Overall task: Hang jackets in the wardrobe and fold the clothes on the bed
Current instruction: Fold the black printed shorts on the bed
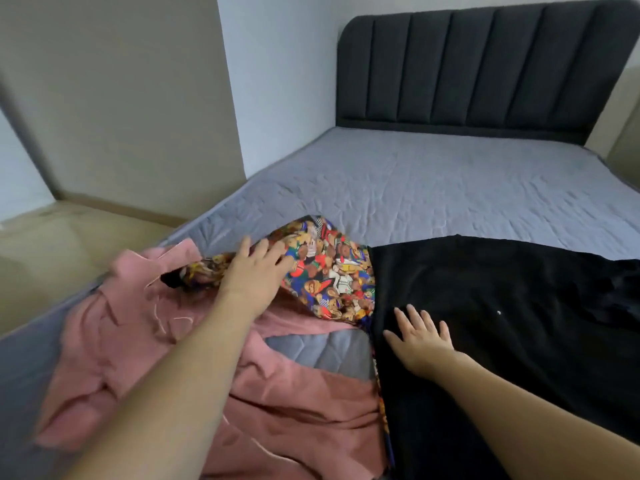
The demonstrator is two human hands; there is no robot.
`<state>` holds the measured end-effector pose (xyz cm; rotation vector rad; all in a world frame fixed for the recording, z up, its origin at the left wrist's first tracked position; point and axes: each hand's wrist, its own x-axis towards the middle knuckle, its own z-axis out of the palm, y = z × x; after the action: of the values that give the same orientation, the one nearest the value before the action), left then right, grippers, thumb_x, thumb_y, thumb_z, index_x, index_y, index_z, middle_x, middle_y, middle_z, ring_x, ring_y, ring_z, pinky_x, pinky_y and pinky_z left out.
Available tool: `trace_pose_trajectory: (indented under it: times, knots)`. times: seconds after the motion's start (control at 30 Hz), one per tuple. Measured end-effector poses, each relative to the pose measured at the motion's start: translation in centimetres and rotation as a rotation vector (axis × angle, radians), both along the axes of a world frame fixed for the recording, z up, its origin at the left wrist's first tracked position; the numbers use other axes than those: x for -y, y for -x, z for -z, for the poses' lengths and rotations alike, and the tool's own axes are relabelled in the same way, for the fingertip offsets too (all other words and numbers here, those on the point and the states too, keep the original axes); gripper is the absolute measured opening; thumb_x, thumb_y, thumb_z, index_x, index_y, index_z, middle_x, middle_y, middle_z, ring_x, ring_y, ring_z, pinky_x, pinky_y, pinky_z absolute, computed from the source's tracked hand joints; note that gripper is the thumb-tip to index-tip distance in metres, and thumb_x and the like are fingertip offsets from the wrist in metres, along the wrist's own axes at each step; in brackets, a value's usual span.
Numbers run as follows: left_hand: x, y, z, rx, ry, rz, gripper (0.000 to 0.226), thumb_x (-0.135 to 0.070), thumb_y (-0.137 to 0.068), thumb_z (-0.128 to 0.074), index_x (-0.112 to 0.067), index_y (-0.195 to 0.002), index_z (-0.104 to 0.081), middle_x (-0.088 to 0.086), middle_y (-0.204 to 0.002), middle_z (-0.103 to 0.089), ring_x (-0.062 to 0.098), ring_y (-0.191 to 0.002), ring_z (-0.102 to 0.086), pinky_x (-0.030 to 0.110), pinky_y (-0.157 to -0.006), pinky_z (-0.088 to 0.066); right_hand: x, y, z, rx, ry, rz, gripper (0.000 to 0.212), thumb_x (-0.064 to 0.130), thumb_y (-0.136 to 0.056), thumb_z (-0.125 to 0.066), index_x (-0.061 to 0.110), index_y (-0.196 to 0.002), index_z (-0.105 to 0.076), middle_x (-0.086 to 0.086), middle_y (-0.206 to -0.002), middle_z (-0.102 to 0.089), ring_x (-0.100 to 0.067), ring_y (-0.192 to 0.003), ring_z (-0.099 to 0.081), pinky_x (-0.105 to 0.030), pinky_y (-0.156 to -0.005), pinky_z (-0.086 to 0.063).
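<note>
A black garment (502,306) with a bright patterned sleeve (332,275) lies spread on the grey bed (433,188). My left hand (252,271) rests with straight fingers on the patterned sleeve, near its dark cuff. My right hand (422,337) lies flat with spread fingers on the black body of the garment. A crumpled pink garment (180,358) lies under the sleeve and my left forearm, covering the bed's near left corner.
A dark padded headboard (485,67) stands at the far end of the bed. Beige wardrobe panels (114,91) rise to the left, with beige floor (62,244) beside the bed's left edge. A strip of bare mattress shows between the pink and black garments.
</note>
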<state>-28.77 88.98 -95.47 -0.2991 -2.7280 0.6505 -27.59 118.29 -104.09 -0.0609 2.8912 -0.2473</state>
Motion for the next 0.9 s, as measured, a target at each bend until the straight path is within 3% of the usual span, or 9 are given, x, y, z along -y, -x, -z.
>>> trace_pose_trajectory:
  times: [0.1,0.23,0.3,0.4,0.5,0.57,0.63,0.73,0.9]
  knots:
    - [0.5,-3.0,5.9,0.476,-0.361,-0.272,0.084,-0.005,-0.085,-0.048,-0.033,-0.154,-0.008,0.0,-0.162,-0.017,0.029,-0.146,-0.022,0.049,-0.119,-0.018,-0.6,0.2,-0.2,0.021,-0.023,-0.019,0.067,0.058,-0.099,-0.022,0.029,-0.156,-0.001,0.004,-0.163,0.008,-0.02,-0.15,0.007,-0.047,-0.12,0.001]
    - [-0.8,-3.1,7.2,0.224,-0.639,-0.302,0.074,-0.015,-0.081,-0.05,-0.027,-0.15,-0.028,-0.002,-0.16,-0.017,0.024,-0.148,-0.01,0.055,-0.119,-0.005,-0.8,0.1,0.2,0.028,-0.068,-0.032,0.066,0.057,-0.099,-0.019,0.03,-0.155,0.002,0.004,-0.163,0.011,-0.02,-0.15,0.009,-0.049,-0.12,0.002]
    - [-3.3,-1.8,5.6,0.083,-0.729,-0.168,0.061,-0.022,-0.086,-0.051,-0.026,-0.146,-0.038,0.0,-0.16,-0.019,0.023,-0.148,-0.012,0.058,-0.118,-0.007,-0.6,-0.3,0.4,0.018,-0.079,-0.048,0.065,0.056,-0.1,-0.017,0.03,-0.155,0.004,0.003,-0.163,0.013,-0.021,-0.149,0.011,-0.049,-0.12,0.004]
    - [-5.7,0.6,5.0,0.219,-0.65,-0.09,0.058,-0.045,-0.095,-0.04,-0.041,-0.15,-0.022,-0.008,-0.164,-0.006,0.02,-0.151,-0.004,0.068,-0.114,-0.001,-2.0,-0.8,-0.2,0.009,-0.06,-0.073,0.065,0.059,-0.099,-0.017,0.032,-0.155,0.003,0.006,-0.163,0.011,-0.017,-0.149,0.011,-0.048,-0.12,0.007]
    - [-4.9,1.9,7.1,0.559,-0.467,-0.639,0.063,-0.051,-0.096,-0.024,-0.042,-0.154,-0.003,-0.007,-0.164,0.01,0.032,-0.15,0.006,0.076,-0.107,0.002,-6.5,-1.5,-1.0,0.018,-0.085,-0.031,0.066,0.061,-0.098,-0.017,0.033,-0.155,0.003,0.008,-0.162,0.011,-0.016,-0.149,0.012,-0.047,-0.12,0.009]
    - [-7.3,2.8,6.6,0.566,-0.357,-0.813,0.071,-0.047,-0.092,-0.032,-0.026,-0.157,-0.011,0.008,-0.164,-0.003,0.044,-0.146,-0.007,0.077,-0.106,-0.005,-11.0,-2.0,-1.1,0.021,-0.102,0.049,0.067,0.062,-0.098,-0.016,0.033,-0.155,0.003,0.008,-0.162,0.011,-0.016,-0.149,0.012,-0.047,-0.119,0.01]
    - [-13.1,4.1,4.7,0.481,-0.381,-0.698,0.066,-0.036,-0.088,-0.04,-0.015,-0.15,-0.032,0.015,-0.156,-0.023,0.043,-0.14,-0.023,0.073,-0.107,-0.014,-15.9,-2.6,-1.3,0.037,-0.103,0.146,0.068,0.064,-0.097,-0.016,0.033,-0.155,0.002,0.008,-0.162,0.011,-0.017,-0.149,0.012,-0.047,-0.119,0.01]
    - [-24.3,5.2,2.6,0.479,-0.652,-0.329,0.057,-0.03,-0.09,-0.037,-0.018,-0.146,-0.036,0.011,-0.152,-0.027,0.038,-0.139,-0.028,0.067,-0.109,-0.019,-24.2,-2.7,-1.8,0.026,-0.076,0.369,0.071,0.064,-0.096,-0.017,0.032,-0.155,0.002,0.005,-0.162,0.013,-0.02,-0.149,0.013,-0.051,-0.118,0.009]
    - [-41.5,4.2,6.0,0.733,-0.638,-0.015,0.06,-0.055,-0.099,-0.016,-0.04,-0.155,-0.001,-0.005,-0.163,0.014,0.027,-0.149,0.017,0.076,-0.106,0.008,-37.6,-1.5,-3.9,-0.166,-0.149,0.612,0.087,0.053,-0.092,-0.045,0.031,-0.153,0.013,-0.002,-0.158,0.029,-0.03,-0.146,0.023,-0.062,-0.115,0.007]
